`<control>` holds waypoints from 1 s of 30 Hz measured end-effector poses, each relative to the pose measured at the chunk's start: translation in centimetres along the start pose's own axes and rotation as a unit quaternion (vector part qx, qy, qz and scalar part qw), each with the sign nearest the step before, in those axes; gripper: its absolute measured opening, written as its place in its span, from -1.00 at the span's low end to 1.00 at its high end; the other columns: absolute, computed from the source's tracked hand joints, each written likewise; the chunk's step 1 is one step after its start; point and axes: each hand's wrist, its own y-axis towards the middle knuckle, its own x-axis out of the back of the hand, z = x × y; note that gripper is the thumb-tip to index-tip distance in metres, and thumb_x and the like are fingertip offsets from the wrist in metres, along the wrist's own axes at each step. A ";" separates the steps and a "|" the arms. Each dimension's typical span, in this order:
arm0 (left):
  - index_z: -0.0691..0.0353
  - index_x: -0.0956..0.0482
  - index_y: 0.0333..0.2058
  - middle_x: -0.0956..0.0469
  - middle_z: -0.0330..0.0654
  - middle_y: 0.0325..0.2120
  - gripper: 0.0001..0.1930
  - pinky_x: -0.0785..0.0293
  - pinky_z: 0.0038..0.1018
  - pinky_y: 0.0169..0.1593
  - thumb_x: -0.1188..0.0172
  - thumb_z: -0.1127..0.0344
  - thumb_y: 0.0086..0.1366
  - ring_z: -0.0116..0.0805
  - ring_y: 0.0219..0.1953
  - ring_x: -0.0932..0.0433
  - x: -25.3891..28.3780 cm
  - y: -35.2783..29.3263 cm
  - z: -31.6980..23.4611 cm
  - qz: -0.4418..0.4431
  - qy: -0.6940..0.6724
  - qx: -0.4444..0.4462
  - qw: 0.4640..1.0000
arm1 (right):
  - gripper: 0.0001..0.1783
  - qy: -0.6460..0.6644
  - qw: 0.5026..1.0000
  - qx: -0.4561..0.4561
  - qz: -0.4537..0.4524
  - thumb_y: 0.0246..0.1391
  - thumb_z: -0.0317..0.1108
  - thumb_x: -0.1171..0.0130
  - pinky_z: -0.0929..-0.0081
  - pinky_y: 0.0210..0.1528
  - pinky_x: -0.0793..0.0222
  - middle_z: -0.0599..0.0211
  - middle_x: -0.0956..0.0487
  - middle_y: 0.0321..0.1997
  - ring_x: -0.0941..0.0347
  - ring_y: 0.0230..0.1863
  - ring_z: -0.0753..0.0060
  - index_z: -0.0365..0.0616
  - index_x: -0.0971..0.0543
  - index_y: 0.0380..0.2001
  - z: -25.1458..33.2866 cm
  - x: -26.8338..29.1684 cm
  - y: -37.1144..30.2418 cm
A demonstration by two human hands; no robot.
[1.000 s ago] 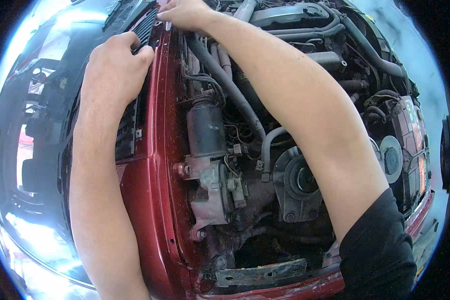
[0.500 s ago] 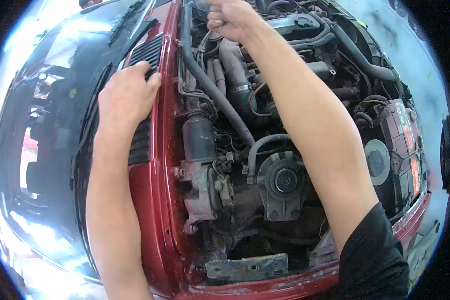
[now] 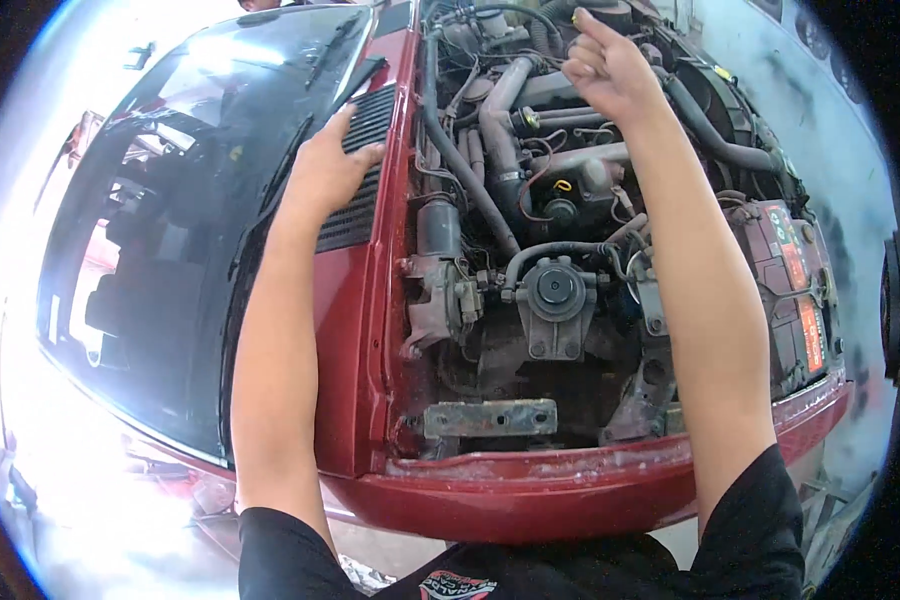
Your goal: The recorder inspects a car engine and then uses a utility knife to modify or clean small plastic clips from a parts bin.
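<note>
My left hand (image 3: 335, 165) rests at the black slatted vent panel (image 3: 363, 205) below the windscreen, thumb and fingers apart, holding nothing I can see. Above the far part of the engine is my right hand (image 3: 612, 72), its lower fingers curled and its index finger reaching away. A tiny yellow spot shows at that fingertip; whether it is gripped there I cannot tell. Below the hand lie the engine (image 3: 580, 165), a grey metal intake pipe (image 3: 500, 120) and a yellow dipstick ring (image 3: 563, 186).
A round black-topped filter housing (image 3: 555, 290) stands near the front, with a battery (image 3: 788, 260) at the right. The red body edge (image 3: 530, 490) runs along the near side. At the left is the windscreen (image 3: 185, 220). Another person (image 3: 260, 4) shows partly at the top.
The view has shifted, bringing more of the near car edge and both my sleeves into sight. My right hand now appears farther right over the engine; my left hand stays by the vent.
</note>
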 end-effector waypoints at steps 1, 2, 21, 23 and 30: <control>0.19 -0.42 0.40 -0.59 0.21 0.21 -0.27 -0.46 -0.27 0.33 -0.44 0.13 0.31 0.01 0.27 -0.60 0.9 -1.0 -1.8 -0.032 -0.007 -0.010 0.999 | -0.80 -0.055 0.998 -0.022 -0.012 0.43 -0.23 -0.24 0.55 -0.46 -0.27 0.64 -0.32 -0.65 -0.25 -0.60 0.61 -0.05 -0.61 -0.31 -0.3 -2.4 -1.7; 0.19 -0.42 0.40 -0.59 0.21 0.21 -0.27 -0.46 -0.27 0.33 -0.44 0.13 0.31 0.01 0.27 -0.60 1.7 -1.7 -4.4 -0.032 -0.013 -0.015 0.999 | -0.80 -0.062 0.998 -0.018 -0.015 0.43 -0.23 -0.24 0.55 -0.46 -0.27 0.64 -0.32 -0.65 -0.25 -0.60 0.61 -0.05 -0.61 -0.31 -0.9 -5.0 -3.2; 0.19 -0.73 -0.04 -0.76 0.00 -0.33 -0.68 -0.60 -0.31 -0.11 -0.38 0.20 0.29 -0.09 -0.27 -0.74 6.4 -7.1 -15.3 -0.017 -0.028 -0.171 0.985 | -0.62 -0.167 0.977 -0.129 -0.040 0.56 -0.04 -0.02 0.58 -0.53 0.01 0.67 -0.21 -0.55 -0.04 -0.59 0.73 -0.01 -0.52 -0.33 -7.6 -18.4 -12.9; 0.15 -0.61 0.22 -0.77 -0.04 -0.08 -0.47 -0.54 -0.36 0.12 -0.45 0.20 0.29 -0.25 -0.03 -0.72 6.0 -6.7 -13.1 0.122 -0.080 -0.118 0.982 | -0.59 -0.327 0.931 -0.157 -0.043 0.53 -0.03 -0.05 0.41 -0.47 -0.21 0.45 -0.37 -0.54 -0.27 -0.56 0.50 -0.15 -0.54 -0.29 -7.5 -15.7 -13.9; 0.27 -0.41 0.39 -0.50 0.25 0.30 -0.20 -0.35 -0.23 0.42 -0.50 0.12 0.25 0.04 0.39 -0.47 1.5 -12.2 -2.3 0.045 0.099 0.107 0.988 | -0.68 -0.675 0.734 -0.070 -0.011 0.43 -0.17 -0.17 0.06 -0.24 -0.40 -0.09 -0.56 -0.41 -0.54 -0.30 -0.22 -0.26 -0.54 -0.23 -6.3 -9.5 -22.6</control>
